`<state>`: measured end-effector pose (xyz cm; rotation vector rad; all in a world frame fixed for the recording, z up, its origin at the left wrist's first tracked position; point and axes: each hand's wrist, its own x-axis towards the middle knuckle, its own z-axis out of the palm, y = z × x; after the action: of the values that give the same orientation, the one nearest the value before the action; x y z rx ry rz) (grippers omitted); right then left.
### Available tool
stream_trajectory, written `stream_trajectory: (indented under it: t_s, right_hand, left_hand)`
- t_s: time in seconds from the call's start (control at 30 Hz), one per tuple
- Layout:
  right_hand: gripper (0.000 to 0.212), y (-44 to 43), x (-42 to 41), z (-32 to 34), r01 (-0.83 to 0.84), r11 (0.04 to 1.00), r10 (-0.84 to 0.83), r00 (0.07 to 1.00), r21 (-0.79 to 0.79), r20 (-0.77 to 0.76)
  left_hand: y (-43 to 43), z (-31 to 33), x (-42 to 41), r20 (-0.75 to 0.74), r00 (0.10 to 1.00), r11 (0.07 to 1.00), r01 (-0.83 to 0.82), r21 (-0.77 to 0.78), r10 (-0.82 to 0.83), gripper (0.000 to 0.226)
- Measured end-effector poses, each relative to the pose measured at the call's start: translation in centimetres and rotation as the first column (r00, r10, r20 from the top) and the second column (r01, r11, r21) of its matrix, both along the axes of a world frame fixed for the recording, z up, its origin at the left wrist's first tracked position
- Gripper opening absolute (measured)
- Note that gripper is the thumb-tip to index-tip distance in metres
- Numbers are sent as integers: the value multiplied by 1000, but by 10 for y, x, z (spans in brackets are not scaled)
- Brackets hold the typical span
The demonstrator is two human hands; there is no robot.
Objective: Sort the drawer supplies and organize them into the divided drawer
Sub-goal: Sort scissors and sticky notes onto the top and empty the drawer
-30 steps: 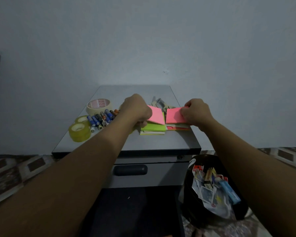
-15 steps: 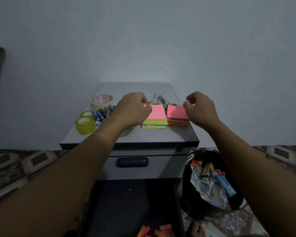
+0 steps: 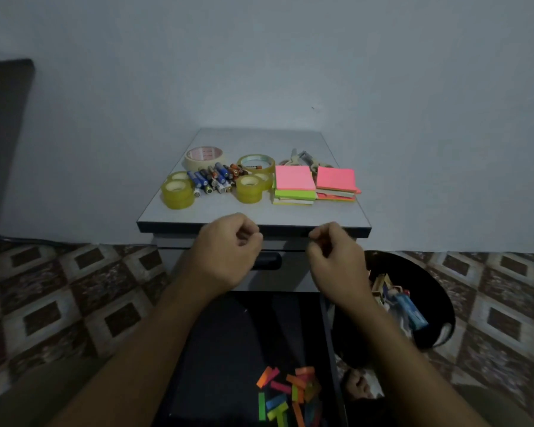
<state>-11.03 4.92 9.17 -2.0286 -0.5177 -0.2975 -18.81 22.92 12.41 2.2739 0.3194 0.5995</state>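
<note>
two stacks of sticky notes — where?
far right on the bench, side by side, pink on top, scissors behind them.
and the hands?
left hand and right hand hover by the bench's near edge, over the open drawer — each grip curled in, nothing visible in it.
left of the notes?
tape rolls and batteries.
in the drawer?
coloured paper strips, near end.

On my feed both forearms show bare up to the left hand and right hand (bare too).
</note>
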Motion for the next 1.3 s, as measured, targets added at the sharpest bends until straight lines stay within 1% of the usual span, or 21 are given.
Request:
stream_trajectory:
  t_s: [0.07, 0.2, 0.27, 0.33, 0.37, 0.47, 0.53, 0.6, 0.67, 0.73, 0.8, 0.83, 0.9, 0.97, 1.07, 1.1, 1.13, 1.23, 1.3]
  right_hand:
    - [9, 3, -8, -22, -40, 996, 37, 998, -73, -46]
    - [9, 5, -19, -57, -154, 961, 108, 974, -230, -199]
    - [8, 5, -24, -70, -196, 935, 117, 958, -296, -263]
    - [13, 5, -26, -86, -237, 897, 112, 939, -374, -326]
    - [16, 5, -27, -94, -261, 871, 106, 927, -416, -360]
    - [21, 4, -30, -119, -334, 781, 80, 891, -528, -446]
    - [23, 3, -30, -137, -384, 706, 46, 863, -595, -503]
    - [23, 2, -30, -150, -437, 607, 31, 848, -664, -529]
    - [24, 1, -29, -161, -501, 482, 30, 830, -719, -557]
    - [27, 0, -30, -170, -543, 383, 50, 820, -748, -570]
    - [33, 2, -28, -188, -560, 318, 65, 818, -765, -572]
    - [38, 2, -29, -194, -547, 300, 58, 828, -781, -558]
    - [47, 2, -33, -198, -518, 290, 41, 847, -805, -530]
    - [51, 1, -38, -197, -499, 249, 12, 859, -830, -513]
    - [54, -2, -39, -208, -442, 237, 12, 892, -865, -453]
    - [54, -1, -39, -210, -434, 246, 10, 895, -867, -445]
    - [53, -1, -39, -213, -431, 234, 13, 898, -872, -440]
    - [54, -1, -38, -219, -418, 236, 0, 903, -877, -430]
    - [54, -1, -37, -221, -415, 236, 13, 906, -879, -424]
  left_hand:
    - [-1, -19, -4, -62, 998, 999, 15, -31, -16, 7]
    - [-5, -61, -13, -200, 977, 996, 56, -65, -68, 10]
    - [-6, -87, -16, -271, 960, 996, 60, -69, -76, 12]
    - [-7, -110, -19, -360, 930, 996, 54, -73, -77, 6]
    - [-9, -120, -21, -406, 910, 996, 59, -72, -83, 7]
    - [-14, -150, -24, -546, 831, 994, 90, -60, -108, 13]
    - [-16, -168, -27, -627, 769, 992, 114, -55, -123, 13]
    - [-18, -185, -30, -679, 724, 991, 128, -42, -122, 11]
    - [-21, -199, -31, -711, 695, 992, 122, -31, -107, 11]
    - [-26, -210, -32, -732, 674, 993, 115, -32, -102, 10]
    - [-32, -220, -32, -744, 661, 992, 121, -20, -95, 9]
    - [-35, -225, -32, -753, 652, 992, 127, -10, -91, 9]
    - [-42, -233, -31, -770, 632, 990, 140, -7, -95, 10]
    - [-48, -243, -30, -772, 629, 988, 153, 4, -94, 15]
    - [-54, -251, -27, -767, 639, 985, 161, 59, -58, 35]
    - [-55, -253, -26, -770, 636, 984, 162, 71, -49, 40]
    - [-56, -254, -25, -773, 633, 984, 161, 81, -40, 43]
    - [-58, -256, -21, -783, 621, 980, 171, 97, -31, 43]
    - [-58, -257, -19, -793, 608, 976, 192, 102, -37, 39]
